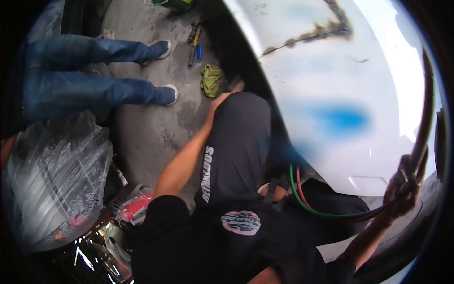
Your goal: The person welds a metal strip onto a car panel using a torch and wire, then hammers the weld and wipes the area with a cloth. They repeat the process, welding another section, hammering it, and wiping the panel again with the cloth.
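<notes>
The view is taken from above, down along the person's own body in a black shirt. The right hand (402,189) is raised at the right edge, and its fingers (395,182) are closed around a dark hose (425,128), which runs upward along the edge of a large white car panel (331,85). Below the hand, a green hose (302,201) and a red hose (299,182) are seen side by side, curving down from the panel toward the body.

The left hand (218,102) is stretched down along a leg in black trousers, near the top of the knee. Whether its fingers are apart or together cannot be told, because the hand is small and blurred. A crumpled yellow-green rag (211,79) lies on the concrete floor (151,128) just beyond this hand. Some hand tools (195,40) are laid on the floor further away.

On the left, the legs of another person in blue jeans (80,71) are stretched out. A clear plastic bag (52,180) is seen beside them.
</notes>
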`<state>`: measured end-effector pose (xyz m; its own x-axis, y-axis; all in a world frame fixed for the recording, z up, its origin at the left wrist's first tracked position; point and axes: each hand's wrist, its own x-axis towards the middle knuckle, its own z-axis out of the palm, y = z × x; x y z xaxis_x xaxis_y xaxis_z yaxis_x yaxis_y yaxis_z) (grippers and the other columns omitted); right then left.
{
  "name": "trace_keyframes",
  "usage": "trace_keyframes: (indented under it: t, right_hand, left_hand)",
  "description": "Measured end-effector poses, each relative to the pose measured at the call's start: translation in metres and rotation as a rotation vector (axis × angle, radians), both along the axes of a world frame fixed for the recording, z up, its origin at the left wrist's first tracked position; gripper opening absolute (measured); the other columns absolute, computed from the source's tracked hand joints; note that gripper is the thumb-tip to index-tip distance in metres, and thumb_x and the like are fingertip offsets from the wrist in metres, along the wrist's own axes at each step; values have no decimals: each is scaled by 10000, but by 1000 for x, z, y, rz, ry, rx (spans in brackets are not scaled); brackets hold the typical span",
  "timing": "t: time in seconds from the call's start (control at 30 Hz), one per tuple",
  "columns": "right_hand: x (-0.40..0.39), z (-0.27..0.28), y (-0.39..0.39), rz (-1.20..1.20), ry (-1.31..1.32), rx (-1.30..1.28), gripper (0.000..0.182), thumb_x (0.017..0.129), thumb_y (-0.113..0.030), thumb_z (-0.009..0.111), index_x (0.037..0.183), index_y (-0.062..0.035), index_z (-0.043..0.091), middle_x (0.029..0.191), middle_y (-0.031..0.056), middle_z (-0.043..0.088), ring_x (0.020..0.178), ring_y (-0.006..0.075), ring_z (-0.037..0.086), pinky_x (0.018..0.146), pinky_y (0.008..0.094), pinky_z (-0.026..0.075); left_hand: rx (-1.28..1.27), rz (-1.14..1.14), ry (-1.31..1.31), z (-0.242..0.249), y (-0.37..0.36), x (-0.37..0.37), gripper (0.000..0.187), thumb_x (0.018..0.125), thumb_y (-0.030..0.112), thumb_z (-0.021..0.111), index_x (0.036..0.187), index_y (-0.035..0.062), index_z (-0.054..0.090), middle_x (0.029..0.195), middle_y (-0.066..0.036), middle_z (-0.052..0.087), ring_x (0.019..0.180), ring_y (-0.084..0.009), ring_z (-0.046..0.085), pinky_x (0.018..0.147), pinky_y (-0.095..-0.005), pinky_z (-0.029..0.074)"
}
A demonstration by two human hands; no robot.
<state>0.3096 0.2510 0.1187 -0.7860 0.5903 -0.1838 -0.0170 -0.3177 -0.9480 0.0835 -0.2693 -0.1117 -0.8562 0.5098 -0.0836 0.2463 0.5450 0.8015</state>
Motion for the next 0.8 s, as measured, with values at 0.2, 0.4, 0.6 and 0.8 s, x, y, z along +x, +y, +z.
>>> trace_keyframes:
  t: [0.2, 0.4, 0.6, 0.8]
  right_hand:
    - [5, 13, -8, 115, -48, 66, 728, 1019, -224, 536, 1613, 42, 211, 1148, 233, 528, 495, 76, 504, 326, 186, 382]
    - [-10, 32, -62, -108, -184, 100, 783, 1018, -268, 573, 1626, 24, 177, 1057, 197, 506, 528, 50, 505, 329, 181, 413]
    - [-30, 54, -78, -150, -239, 150, 845, 1014, -381, 599, 1632, 3, 169, 972, 181, 532, 501, 79, 598, 349, 200, 528]
    - [-30, 74, -83, -257, -383, 298, 920, 978, -427, 653, 1629, 10, 171, 929, 148, 545, 468, 54, 582, 346, 179, 524]
  left_hand:
    - [-434, 83, 18, -95, 22, -31, 374, 915, 182, 687, 1262, 43, 662, 1314, -235, 570, 1207, -440, 532, 1029, -524, 452]
    - [-733, 149, 208, -87, -60, -111, 540, 889, 95, 722, 1412, 197, 633, 1422, -209, 469, 1230, -453, 542, 1031, -494, 487]
    - [-320, 297, 148, -110, -101, -156, 405, 750, -45, 692, 1147, 14, 745, 1168, -206, 656, 1098, -388, 643, 998, -430, 501]
    - [32, 169, 237, 72, 24, -168, 465, 791, -117, 611, 1215, 39, 723, 1306, -163, 596, 1182, -320, 629, 1023, -375, 497]
